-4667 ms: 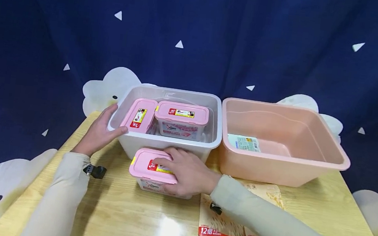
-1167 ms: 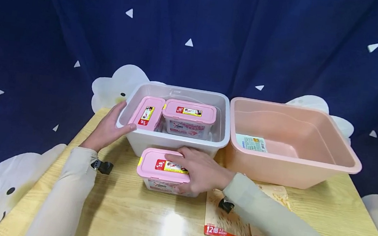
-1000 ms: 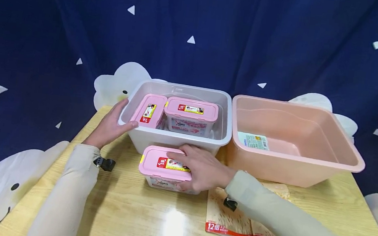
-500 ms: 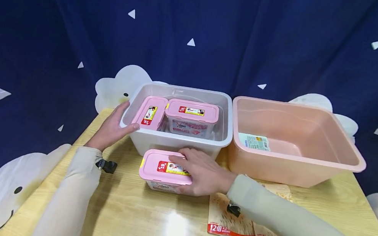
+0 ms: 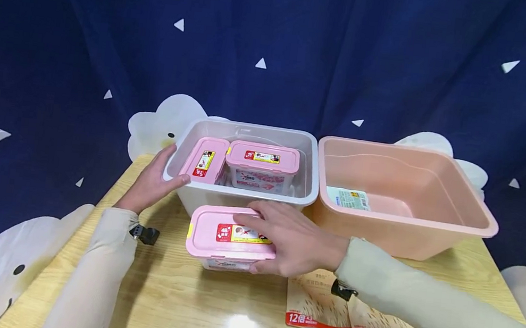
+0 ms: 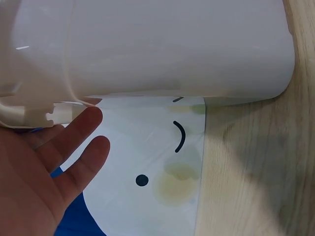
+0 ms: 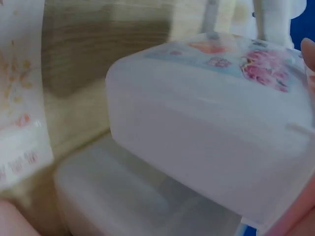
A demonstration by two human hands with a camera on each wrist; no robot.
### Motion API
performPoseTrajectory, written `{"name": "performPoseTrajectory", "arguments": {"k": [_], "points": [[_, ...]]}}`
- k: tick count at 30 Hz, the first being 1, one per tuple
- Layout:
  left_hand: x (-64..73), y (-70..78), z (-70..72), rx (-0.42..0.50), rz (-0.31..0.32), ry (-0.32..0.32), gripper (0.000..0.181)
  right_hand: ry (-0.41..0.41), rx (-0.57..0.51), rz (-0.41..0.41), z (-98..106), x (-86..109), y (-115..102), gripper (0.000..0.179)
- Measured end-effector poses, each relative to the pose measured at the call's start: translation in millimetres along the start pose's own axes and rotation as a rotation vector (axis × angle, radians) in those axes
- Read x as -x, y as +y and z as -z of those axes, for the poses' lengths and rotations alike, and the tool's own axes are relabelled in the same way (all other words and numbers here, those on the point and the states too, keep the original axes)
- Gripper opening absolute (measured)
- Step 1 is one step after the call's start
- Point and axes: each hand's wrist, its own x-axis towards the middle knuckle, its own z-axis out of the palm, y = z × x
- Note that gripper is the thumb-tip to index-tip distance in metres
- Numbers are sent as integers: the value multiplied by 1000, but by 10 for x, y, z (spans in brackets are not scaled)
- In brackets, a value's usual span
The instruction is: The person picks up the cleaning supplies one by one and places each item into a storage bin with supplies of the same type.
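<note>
Gripping a pink-lidded box (image 5: pixel 224 233) between the fingers and thumb of the right hand (image 5: pixel 295 242), just in front of the grey bin (image 5: pixel 221 198) and left of the printed packaging (image 5: pixel 321 301) on the table (image 5: pixel 171 304), and touching that bin's left end with the left hand (image 5: pixel 151 183), thumb spread from fingers.

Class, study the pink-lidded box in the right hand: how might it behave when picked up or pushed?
The pink-lidded box is probably stiff: with the right hand gripping it, its walls show no visible sag. Its smooth, plastic-looking walls may be slightly slippery. Flat-sided, it would likely slide rather than roll.
</note>
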Motion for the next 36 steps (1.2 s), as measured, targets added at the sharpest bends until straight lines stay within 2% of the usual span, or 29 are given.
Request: {"name": "performPoseTrajectory", "arguments": {"k": [4,9,14,18,20,24,29,32,36], "points": [[-8,5,-1,-7,-15,-5,92,11,13,34,263,41,-22,78],[43,11,39,-9,14,-14,93,37,16,63,580,67,-27,78],[33,28,103,-31,1,-7,95,88,-51,80,924,59,19,79],[26,19,150,-33,16,-18,95,125,-111,38,1166,0,50,79],[48,5,167,-34,30,-33,96,142,-100,6,1254,-39,53,78],[121,-29,184,-45,46,-40,96,155,-22,-33,1396,-131,60,78],[148,-26,200,-49,39,-37,95,129,30,-106,1522,-213,122,76],[136,-12,202,-44,29,-38,95,123,49,-143,1546,-258,192,76],[141,-30,176,-23,20,-38,95,139,65,-131,1498,-349,269,75]]}}
